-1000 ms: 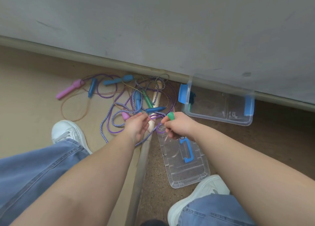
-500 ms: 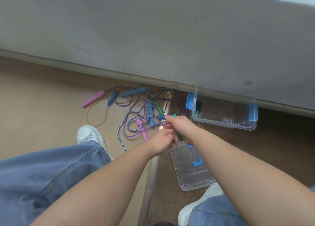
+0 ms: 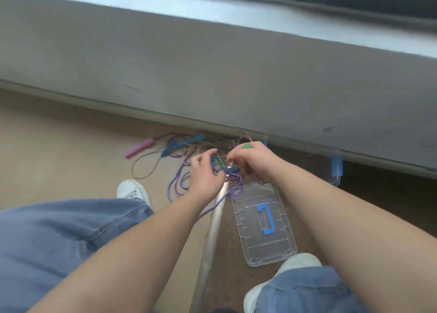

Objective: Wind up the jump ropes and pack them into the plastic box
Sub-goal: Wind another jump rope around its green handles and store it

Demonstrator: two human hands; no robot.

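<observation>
Ropes (image 3: 175,145) tangled on floor (image 3: 59,147). Left hand (image 3: 205,174) reaches into them, fingers curled, hold unclear through blur. Right hand (image 3: 256,161) fisted round green handle (image 3: 247,145). Lid (image 3: 262,241) below it, box (image 3: 335,171) far right

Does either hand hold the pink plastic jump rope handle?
No, the pink plastic jump rope handle lies on the beige floor, apart from the left hand and the right hand.
</observation>
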